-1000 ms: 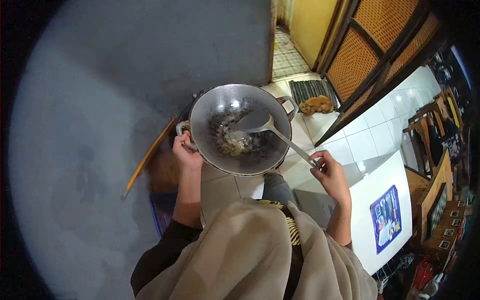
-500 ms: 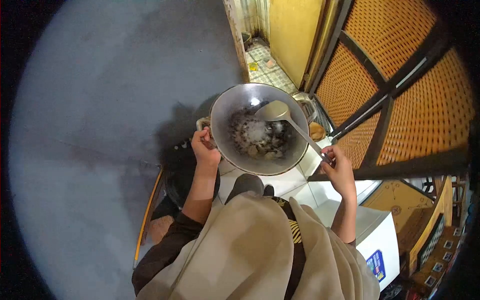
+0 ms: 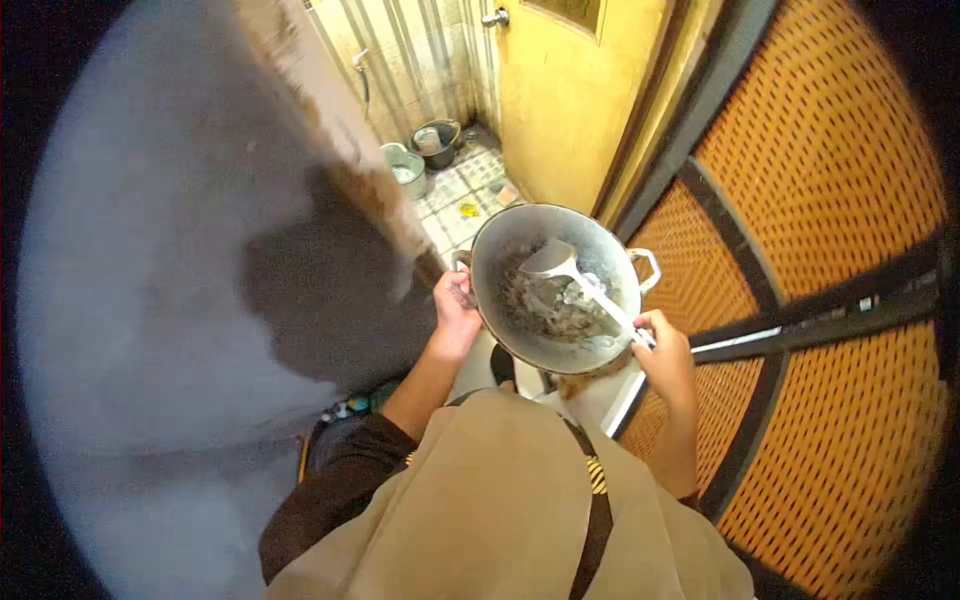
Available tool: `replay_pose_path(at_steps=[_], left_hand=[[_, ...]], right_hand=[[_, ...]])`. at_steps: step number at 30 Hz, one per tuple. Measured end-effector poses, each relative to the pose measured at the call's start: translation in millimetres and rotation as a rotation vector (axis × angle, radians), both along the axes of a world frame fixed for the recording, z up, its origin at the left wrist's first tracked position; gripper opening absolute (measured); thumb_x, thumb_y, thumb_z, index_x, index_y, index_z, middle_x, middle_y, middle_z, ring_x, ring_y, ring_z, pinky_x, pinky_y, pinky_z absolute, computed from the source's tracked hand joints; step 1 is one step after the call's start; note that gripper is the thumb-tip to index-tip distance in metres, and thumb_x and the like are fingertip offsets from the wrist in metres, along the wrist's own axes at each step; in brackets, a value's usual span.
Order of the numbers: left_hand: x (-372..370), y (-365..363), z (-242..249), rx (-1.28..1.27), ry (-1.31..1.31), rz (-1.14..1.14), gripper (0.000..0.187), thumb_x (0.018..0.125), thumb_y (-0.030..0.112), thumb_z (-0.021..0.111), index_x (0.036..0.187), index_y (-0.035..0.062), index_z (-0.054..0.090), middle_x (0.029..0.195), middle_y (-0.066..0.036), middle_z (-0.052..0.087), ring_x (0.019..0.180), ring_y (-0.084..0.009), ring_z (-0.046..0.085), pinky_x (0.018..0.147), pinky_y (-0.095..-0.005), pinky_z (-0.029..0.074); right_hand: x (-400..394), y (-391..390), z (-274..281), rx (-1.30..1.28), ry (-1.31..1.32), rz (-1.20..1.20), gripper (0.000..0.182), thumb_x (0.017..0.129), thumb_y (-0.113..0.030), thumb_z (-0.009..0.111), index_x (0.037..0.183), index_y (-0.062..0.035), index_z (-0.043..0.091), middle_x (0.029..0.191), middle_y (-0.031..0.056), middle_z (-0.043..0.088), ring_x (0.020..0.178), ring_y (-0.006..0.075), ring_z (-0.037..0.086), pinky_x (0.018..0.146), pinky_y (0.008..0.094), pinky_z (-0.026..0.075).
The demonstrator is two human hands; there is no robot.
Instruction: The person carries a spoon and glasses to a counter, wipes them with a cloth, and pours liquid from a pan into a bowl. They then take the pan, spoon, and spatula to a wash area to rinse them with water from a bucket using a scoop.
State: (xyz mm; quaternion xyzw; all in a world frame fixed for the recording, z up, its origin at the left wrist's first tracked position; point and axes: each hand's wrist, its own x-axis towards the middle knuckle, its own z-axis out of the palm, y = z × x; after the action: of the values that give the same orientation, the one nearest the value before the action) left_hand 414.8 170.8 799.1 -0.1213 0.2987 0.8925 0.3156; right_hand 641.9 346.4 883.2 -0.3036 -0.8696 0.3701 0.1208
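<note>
A metal wok, its inside dark and stained with wet-looking bits at the bottom, is held up in front of me. My left hand is closed around its left loop handle, which is partly hidden by the fingers. My right hand is closed on the end of a metal wok spatula, close to the wok's rim. The spatula's broad head lies inside the wok, its shaft slanting out over the lower right rim. The wok's right loop handle is free of any hand.
Ahead, a yellow door stands open beside a tiled room with a black bucket and a pale green bucket. The wall edge is close on the left. A woven panel in a dark frame borders the right.
I have moved forward towards the doorway, and more of the tiled room shows. Both hands still hold the wok and spatula. The white box at lower right has left view.
</note>
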Motion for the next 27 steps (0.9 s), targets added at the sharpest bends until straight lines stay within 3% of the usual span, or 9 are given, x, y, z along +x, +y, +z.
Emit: replay_pose_path(at_steps=[2,3,5,6,9,13,14,19,27], left_hand=[[-49.9,16.7,-30.6,0.501,0.276,-0.304,0.018,0.065,0.010,0.045,0.081,0.0053,0.047,0.076,-0.003,0.050,0.076,-0.0182,0.048,0.076,-0.0312,0.039],[-66.9,32.8,-29.6,0.498,0.270,-0.299,0.018,0.065,0.010,0.045,0.081,0.0053,0.047,0.076,-0.003,0.050,0.076,-0.0182,0.048,0.076,-0.0312,0.039],[-86.4,52.7,-21.8,-0.098,0.182,0.190,0.038,0.066,0.009,0.043,0.103,0.0034,0.043,0.088,-0.007,0.051,0.081,-0.0185,0.050,0.079,-0.0332,0.038],[-85.4,61.0,9.6,-0.127,0.179,0.180,0.054,0.066,0.007,0.042,0.119,0.0047,0.033,0.095,-0.009,0.051,0.085,-0.0195,0.050,0.081,-0.0344,0.038],[-125.2,70.5,3.6,0.047,0.068,0.096,0.059,0.066,0.004,0.042,0.124,0.0072,0.029,0.097,-0.009,0.050,0.083,-0.0193,0.051,0.079,-0.0333,0.040],[-157.2,80.0,6.3,0.011,0.120,0.205,0.031,0.065,0.006,0.044,0.096,0.0014,0.044,0.079,-0.007,0.052,0.074,-0.0175,0.052,0.074,-0.0315,0.042],[-159.4,85.3,17.4,-0.042,0.112,0.265,0.008,0.064,0.007,0.045,0.072,0.0048,0.044,0.065,-0.004,0.049,0.066,-0.0167,0.050,0.069,-0.0296,0.042],[-220.7,98.8,-24.0,0.055,0.001,0.415,0.007,0.064,0.007,0.045,0.059,0.0081,0.040,0.051,0.001,0.040,0.053,-0.0136,0.042,0.060,-0.0246,0.039],[-278.6,112.9,-7.4,-0.042,0.032,0.711,0.012,0.064,0.007,0.047,0.052,0.0071,0.042,0.054,-0.001,0.044,0.062,-0.0151,0.044,0.066,-0.0280,0.038]], right_hand=[[-37.1,16.9,10.8,0.058,-0.051,-0.029,0.020,0.065,-0.004,0.054,0.085,-0.0047,0.048,0.077,0.0150,0.055,0.075,0.0310,0.053,0.064,0.0366,0.041],[-52.4,29.2,14.9,0.056,-0.057,-0.025,0.020,0.065,-0.004,0.054,0.085,-0.0047,0.048,0.077,0.0150,0.055,0.075,0.0310,0.053,0.064,0.0366,0.041],[-77.0,38.6,16.2,0.047,-0.090,-0.062,0.022,0.065,-0.003,0.054,0.086,-0.0058,0.048,0.077,0.0157,0.055,0.075,0.0311,0.053,0.064,0.0364,0.041],[-88.3,46.3,16.5,0.039,-0.074,-0.040,0.022,0.065,-0.002,0.054,0.086,-0.0064,0.048,0.076,0.0158,0.055,0.075,0.0308,0.054,0.063,0.0361,0.041],[-128.9,67.6,18.5,0.023,-0.064,-0.017,0.022,0.065,-0.001,0.054,0.086,-0.0051,0.048,0.078,0.0164,0.055,0.076,0.0310,0.054,0.064,0.0348,0.041],[-194.8,101.0,6.9,-0.003,-0.004,0.108,0.022,0.065,-0.002,0.053,0.086,-0.0046,0.048,0.081,0.0167,0.056,0.077,0.0310,0.054,0.065,0.0342,0.041],[-214.4,108.0,7.5,0.010,-0.027,0.137,0.022,0.065,-0.002,0.053,0.086,-0.0048,0.048,0.081,0.0167,0.056,0.077,0.0307,0.054,0.065,0.0341,0.041],[-305.9,155.0,5.1,-0.044,-0.089,0.304,0.025,0.063,-0.006,0.056,0.088,-0.0065,0.050,0.077,0.0165,0.056,0.074,0.0297,0.055,0.065,0.0343,0.041],[-433.8,221.6,-7.4,-0.109,-0.088,0.581,0.023,0.065,-0.006,0.056,0.087,-0.0071,0.049,0.078,0.0150,0.056,0.075,0.0298,0.054,0.065,0.0350,0.041]])
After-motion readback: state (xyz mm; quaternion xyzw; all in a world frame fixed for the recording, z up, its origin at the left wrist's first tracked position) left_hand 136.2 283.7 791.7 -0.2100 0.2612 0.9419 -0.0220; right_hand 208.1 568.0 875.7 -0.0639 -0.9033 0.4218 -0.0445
